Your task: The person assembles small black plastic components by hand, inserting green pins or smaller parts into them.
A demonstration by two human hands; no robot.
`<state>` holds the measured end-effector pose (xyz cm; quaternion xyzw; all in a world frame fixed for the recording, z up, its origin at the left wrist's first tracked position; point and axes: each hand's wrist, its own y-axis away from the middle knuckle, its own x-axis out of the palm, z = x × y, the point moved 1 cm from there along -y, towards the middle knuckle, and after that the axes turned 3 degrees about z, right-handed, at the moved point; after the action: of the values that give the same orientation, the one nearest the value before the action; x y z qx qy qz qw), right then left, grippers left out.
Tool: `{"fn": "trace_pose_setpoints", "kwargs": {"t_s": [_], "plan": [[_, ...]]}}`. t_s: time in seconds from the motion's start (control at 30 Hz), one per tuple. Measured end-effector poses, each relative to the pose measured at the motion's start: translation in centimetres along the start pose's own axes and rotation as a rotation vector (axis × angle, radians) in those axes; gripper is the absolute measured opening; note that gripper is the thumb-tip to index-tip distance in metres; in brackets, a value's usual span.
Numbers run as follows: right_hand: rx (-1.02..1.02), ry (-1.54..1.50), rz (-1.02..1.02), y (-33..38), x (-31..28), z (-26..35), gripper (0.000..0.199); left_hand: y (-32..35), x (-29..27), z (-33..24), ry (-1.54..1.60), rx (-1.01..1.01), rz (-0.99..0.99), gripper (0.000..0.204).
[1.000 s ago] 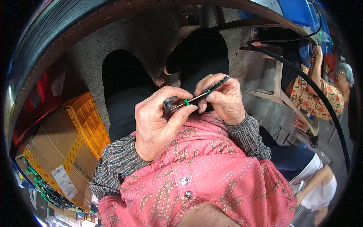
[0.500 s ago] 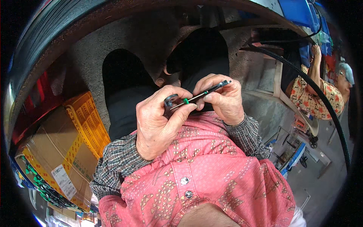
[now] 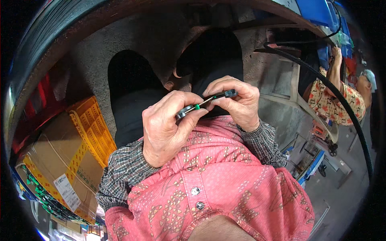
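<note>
Above my lap both hands hold a small black-and-green piece with a thin, pale metal strip [image 3: 205, 101] across its middle. My left hand [image 3: 167, 124] pinches its near-left end between thumb and fingers. There a rounded black part [image 3: 184, 111] sticks out, with a bright green bit [image 3: 197, 107] beside the thumb tip. My right hand [image 3: 237, 100] is closed on the other end, a dark flat part [image 3: 230, 93] showing between thumb and forefinger. The fingers hide much of it, so its exact kind cannot be told.
To the left stands an open cardboard box [image 3: 60, 160] next to a yellow plastic crate [image 3: 93, 128]; several black-and-green pieces [image 3: 44, 195] lie by the box. A dark curved table edge [image 3: 120, 16] spans the top. A black cable [image 3: 321, 76] and another person [image 3: 337, 96] are at right.
Both hands stay in nearly the same place. The piece has turned between them: its rounded left part and dark right end now appear more edge-on, and less of the right end protrudes.
</note>
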<state>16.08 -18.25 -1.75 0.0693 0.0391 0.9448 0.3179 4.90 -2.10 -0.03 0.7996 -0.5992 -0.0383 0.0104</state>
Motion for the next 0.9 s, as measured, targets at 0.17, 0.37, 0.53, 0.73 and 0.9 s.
{"fn": "trace_pose_setpoints", "kwargs": {"t_s": [0.17,0.37,0.53,0.73,0.9], "plan": [[0.007,0.076,-0.005,0.1,0.2,0.1,0.011,-0.2,-0.1,0.1,-0.108,0.107,0.023,0.019],[0.071,-0.46,-0.046,0.2,-0.4,-0.9,0.011,-0.1,-0.9,-0.1,0.013,-0.045,0.015,0.016],[0.095,-0.512,-0.05,0.1,-0.3,-0.8,0.012,-0.1,-0.7,-0.2,0.055,-0.059,0.044,0.016],[0.104,-0.531,-0.061,0.0,-0.3,-0.8,0.013,-0.2,-0.3,0.0,0.096,-0.088,0.024,0.017],[0.102,-0.492,-0.069,0.0,-0.4,-0.8,0.018,-0.3,-0.3,-0.1,0.103,-0.08,0.02,0.018]]}}
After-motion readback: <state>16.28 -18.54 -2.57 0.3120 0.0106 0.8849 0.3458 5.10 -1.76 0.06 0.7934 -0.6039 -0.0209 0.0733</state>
